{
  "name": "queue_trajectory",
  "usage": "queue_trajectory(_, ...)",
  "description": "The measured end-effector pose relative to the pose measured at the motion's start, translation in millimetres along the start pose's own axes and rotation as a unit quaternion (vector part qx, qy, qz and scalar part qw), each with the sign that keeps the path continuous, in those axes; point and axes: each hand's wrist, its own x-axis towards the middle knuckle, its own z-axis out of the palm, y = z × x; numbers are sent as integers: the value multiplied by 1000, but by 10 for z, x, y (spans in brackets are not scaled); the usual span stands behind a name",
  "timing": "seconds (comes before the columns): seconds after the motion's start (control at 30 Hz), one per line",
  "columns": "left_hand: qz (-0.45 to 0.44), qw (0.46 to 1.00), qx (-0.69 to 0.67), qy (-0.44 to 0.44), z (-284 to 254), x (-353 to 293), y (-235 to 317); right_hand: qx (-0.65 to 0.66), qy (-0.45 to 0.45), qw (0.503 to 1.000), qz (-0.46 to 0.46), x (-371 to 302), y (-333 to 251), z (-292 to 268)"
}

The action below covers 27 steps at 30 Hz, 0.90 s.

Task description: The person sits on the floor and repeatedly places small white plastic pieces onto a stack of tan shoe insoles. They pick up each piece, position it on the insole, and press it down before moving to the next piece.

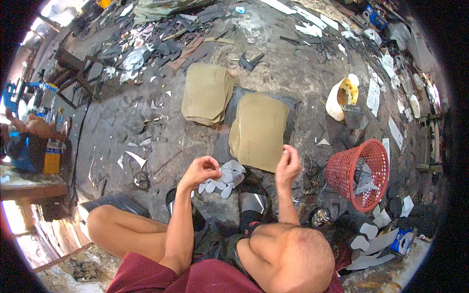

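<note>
My left hand (201, 172) is closed in a pinch just left of a small heap of pale grey, rounded flat pieces (228, 179). Whatever its fingertips hold, if anything, is too small to make out. Over the lower right edge of a stack of tan sheets (260, 129) is my right hand (288, 166), its fingers curled together. I cannot tell whether it grips anything. These sheets have rounded corners and lie on a dark mat (224, 141). A second tan stack (207, 93) lies beyond, to the left.
A red perforated basket (337, 171) with pale scraps leans at right. Behind it lies a stained, cut-open white container (336, 100). At left are a wooden bench (34, 188) and a dark stool frame (80, 80). Scraps (161, 49) litter the far floor.
</note>
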Motion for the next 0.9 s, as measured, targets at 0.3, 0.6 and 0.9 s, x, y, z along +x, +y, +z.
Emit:
queue_trajectory(0.3, 78, 979, -79, 169, 444, 508, -3, -198, -293, 881, -315, 91, 125, -57)
queue_trajectory(0.6, 335, 834, 392, 197, 859, 1124, -86, -132, -102, 933, -318, 628, -455, -358)
queue_trajectory(0.9, 337, 747, 554, 147, 767, 1008, -246, -220, -203, 892, -340, 133, -28, 250)
